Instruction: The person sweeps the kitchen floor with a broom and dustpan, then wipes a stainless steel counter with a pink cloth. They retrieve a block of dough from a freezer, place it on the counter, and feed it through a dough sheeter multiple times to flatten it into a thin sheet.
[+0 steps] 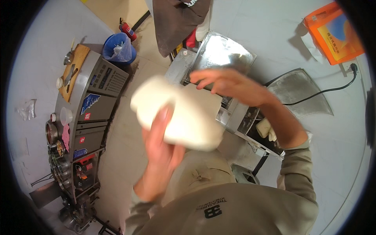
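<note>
A thick cream-coloured slab that looks like dough [188,124] is held up in front of my body, its outline blurred by motion. My left hand [161,144] grips its near left side, thumb on top and the other fingers mostly hidden underneath. Above the slab's far right part is my right hand [227,85], fingers apart and bent, holding nothing. A pale flat surface [205,98] shows just below those fingers; whether it belongs to the slab cannot be told. Beyond my right hand stands a shiny metal-topped unit [224,48].
On the left, a steel counter [93,67] carries a wooden board [79,63] with knives, beside bowls and pots. A blue lined bin [129,55] and a fire extinguisher [127,30] stand beyond it. A black cable [323,91] crosses on the right, below an orange tissue pack [335,35].
</note>
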A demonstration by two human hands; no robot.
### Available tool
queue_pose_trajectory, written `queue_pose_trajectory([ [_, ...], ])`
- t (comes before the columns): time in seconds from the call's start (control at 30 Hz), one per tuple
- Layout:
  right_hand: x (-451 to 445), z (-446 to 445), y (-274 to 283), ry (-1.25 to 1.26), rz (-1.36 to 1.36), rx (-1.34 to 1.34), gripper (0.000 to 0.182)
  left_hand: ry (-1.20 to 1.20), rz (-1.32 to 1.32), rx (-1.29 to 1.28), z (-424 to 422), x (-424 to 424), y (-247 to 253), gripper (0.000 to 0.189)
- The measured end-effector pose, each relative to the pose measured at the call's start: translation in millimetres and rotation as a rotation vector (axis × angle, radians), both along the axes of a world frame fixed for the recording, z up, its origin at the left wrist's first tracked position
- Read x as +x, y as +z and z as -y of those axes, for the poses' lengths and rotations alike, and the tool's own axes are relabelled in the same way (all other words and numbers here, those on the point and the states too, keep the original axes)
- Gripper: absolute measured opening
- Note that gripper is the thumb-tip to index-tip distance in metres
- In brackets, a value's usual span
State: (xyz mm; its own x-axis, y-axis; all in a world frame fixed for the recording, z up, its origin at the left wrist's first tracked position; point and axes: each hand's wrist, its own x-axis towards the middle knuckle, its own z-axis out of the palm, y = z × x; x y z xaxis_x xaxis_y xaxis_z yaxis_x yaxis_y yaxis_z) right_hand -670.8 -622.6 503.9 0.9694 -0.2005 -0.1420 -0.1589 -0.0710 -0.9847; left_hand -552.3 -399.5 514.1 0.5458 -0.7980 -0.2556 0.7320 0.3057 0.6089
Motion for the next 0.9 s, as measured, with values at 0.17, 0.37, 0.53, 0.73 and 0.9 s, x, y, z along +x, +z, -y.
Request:
queue_pose_trajectory([
  [0.17, 16, 94, 39, -0.267, 0.021, -0.255, 0.048, -0.218, 0.063, -0.344, 135, 30, -6, 0.038],
  [0.37, 5, 208, -84, -0.340, -0.184, -0.949, 0.040, 0.055, -0.021, 0.342, 19, 38, -240, 0.035],
  [0.53, -18, 215, -141, -0.437, -0.168, -0.963, 0.049, 0.003, -0.406, 0.761, -28, 16, -495, 0.035],
  [0.73, 3, 202, -156, -0.257, -0.259, -1.302, 0.061, -0.003, -0.658, 0.101, 18, -17, -704, 0.051],
  [0.9, 12, 189, -185, -0.234, -0.488, -1.493, 0.063, -0.140, -0.475, -0.013, 21, -23, -725, 0.049],
])
